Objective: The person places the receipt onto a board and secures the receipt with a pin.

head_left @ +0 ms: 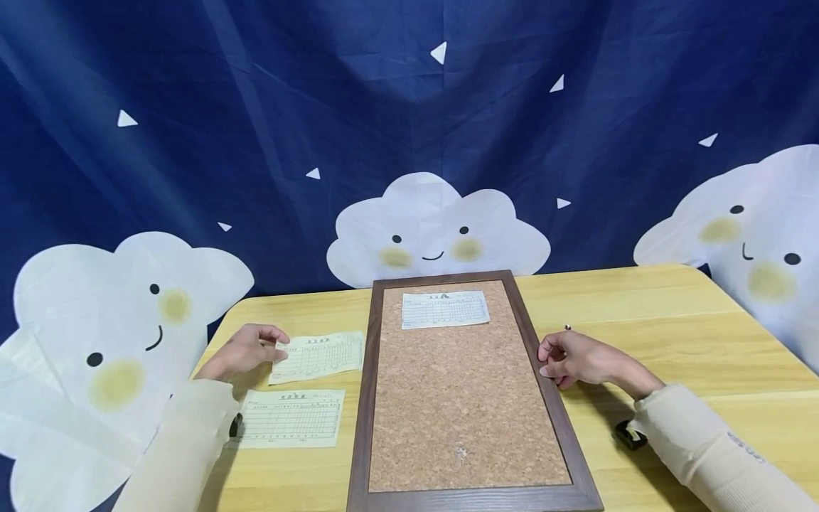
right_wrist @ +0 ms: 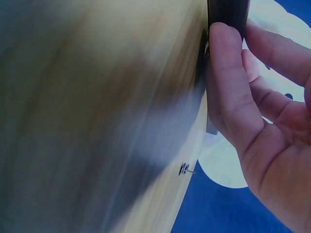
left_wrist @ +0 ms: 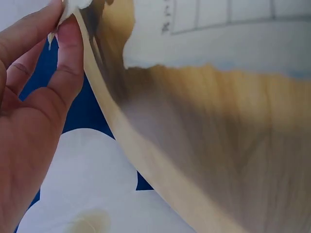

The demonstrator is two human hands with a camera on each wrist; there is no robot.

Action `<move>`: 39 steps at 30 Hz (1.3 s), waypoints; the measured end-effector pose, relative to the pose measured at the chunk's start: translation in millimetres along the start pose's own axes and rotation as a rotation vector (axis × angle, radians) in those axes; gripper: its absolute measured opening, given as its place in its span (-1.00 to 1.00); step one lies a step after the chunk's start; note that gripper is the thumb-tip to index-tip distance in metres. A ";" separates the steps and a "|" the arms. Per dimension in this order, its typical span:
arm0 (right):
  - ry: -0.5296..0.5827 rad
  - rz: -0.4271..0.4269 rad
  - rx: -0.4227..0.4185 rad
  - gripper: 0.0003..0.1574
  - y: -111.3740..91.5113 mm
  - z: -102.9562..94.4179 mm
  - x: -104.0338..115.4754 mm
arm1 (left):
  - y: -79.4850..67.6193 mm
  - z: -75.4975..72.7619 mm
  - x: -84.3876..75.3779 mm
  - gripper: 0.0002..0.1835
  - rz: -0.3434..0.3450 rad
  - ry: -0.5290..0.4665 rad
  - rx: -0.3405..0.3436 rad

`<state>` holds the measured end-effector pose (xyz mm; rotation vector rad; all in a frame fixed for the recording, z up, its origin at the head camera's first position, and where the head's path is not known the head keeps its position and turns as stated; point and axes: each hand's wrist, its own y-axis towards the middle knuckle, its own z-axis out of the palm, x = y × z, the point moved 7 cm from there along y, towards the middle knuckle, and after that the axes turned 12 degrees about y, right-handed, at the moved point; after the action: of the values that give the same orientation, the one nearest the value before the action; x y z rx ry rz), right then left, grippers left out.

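Fingers [head_left: 274, 334] of your left hand [head_left: 246, 350], seen from the head, pinch the near left end of a thin, printed paper slip [head_left: 326, 355], which lies at 10 o'clock from the grainy, rectangular cork board [head_left: 467, 405]. A second slip [head_left: 291, 421] lies flat at 9 o'clock, and a third slip [head_left: 444, 313] sits on the cork at 12. Your right hand [head_left: 579, 357] is at the board's 3 o'clock side, its fingers curled onto the dark, wood-grained frame [head_left: 365, 398]. The pale counter [head_left: 672, 313] beneath has yellowish streaks.

Your left wrist view adds what the head view misses: crumpled paper between thumb and fingers at 11 o'clock, and a ragged, torn sheet edge at 1 o'clock.

Your right wrist view alone shows your fingers on both sides of the dark frame, pinching it, and, at 7 o'clock from them, a shiny metal pin [right_wrist: 184, 170] with ridged head and thin point.
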<state>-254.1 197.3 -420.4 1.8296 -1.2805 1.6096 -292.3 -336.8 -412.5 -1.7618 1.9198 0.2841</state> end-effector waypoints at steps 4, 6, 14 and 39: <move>0.001 -0.003 0.001 -0.86 0.0 0.0 -0.3 | -1.0 -1.0 -0.2 -0.73 -0.005 0.000 0.009; 0.004 0.000 0.000 -0.86 0.2 0.0 -0.2 | -1.5 -0.9 0.0 -0.71 -0.010 -0.010 0.016; -0.012 -0.007 0.009 -0.84 0.0 0.1 2.3 | -3.1 0.2 2.0 -0.64 -0.030 -0.068 0.029; -0.008 -0.003 0.007 -0.84 0.8 -1.4 -1.3 | -10.4 -12.2 7.5 -0.56 0.015 -0.182 -0.008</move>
<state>-255.4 198.5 -421.4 1.8438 -1.2766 1.6089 -285.1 -350.5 -404.0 -1.6663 1.8051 0.4419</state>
